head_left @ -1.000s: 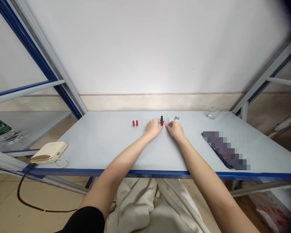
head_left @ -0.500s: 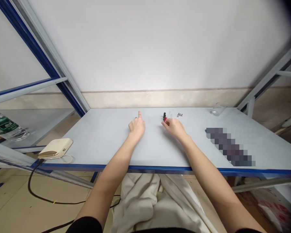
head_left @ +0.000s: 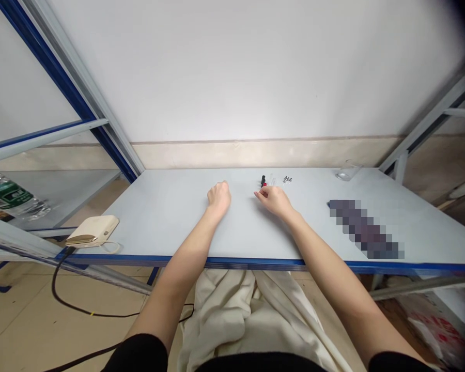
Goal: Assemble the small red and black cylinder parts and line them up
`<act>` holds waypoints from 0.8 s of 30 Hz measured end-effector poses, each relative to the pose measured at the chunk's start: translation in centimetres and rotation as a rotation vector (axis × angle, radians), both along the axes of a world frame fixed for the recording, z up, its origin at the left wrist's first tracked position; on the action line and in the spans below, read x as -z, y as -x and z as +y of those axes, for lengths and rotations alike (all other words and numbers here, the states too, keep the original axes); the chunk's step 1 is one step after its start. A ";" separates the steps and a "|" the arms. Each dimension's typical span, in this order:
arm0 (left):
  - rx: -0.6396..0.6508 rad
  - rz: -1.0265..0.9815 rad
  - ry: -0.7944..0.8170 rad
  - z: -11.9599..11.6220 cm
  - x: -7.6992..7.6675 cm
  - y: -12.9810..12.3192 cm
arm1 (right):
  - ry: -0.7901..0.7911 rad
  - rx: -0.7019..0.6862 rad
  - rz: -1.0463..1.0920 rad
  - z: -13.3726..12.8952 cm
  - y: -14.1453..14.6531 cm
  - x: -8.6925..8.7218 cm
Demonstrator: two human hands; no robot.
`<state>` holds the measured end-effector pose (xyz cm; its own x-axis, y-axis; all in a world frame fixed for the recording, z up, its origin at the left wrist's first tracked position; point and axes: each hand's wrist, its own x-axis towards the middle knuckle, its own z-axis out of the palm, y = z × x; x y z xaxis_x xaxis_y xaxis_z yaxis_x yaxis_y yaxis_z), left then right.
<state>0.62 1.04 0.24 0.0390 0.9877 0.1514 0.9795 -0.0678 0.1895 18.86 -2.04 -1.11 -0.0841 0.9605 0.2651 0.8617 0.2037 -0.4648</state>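
My left hand is curled into a fist above the grey tabletop, left of the small items; whether anything is inside cannot be made out. My right hand is at the near side of the small items, thumb and fingers bent toward each other; what they hold, if anything, is too small to tell. Just beyond its fingers lie black pieces and a red piece. Beside them are clear pieces, with small shiny metal pieces farther right.
A clear cup lies at the back right, and a blurred-out dark object at the right. A cream device with a cable sits at the front left corner. A bottle is beyond the left frame.
My left index finger, stretched out before, has folded into the fist. My right hand has shifted slightly left relative to the small pieces. The camera view has moved a little.
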 end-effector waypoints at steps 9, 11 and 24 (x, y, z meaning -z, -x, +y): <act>0.287 -0.713 0.009 -0.7 -0.1 -1.6 | -0.013 -0.045 0.292 0.9 0.0 0.6; 0.326 -0.916 0.054 -0.9 0.0 -2.1 | 0.042 -0.095 0.410 0.9 0.1 0.6; 0.418 -1.231 0.136 -1.6 0.0 -2.8 | 0.168 -0.163 0.785 1.2 0.1 0.5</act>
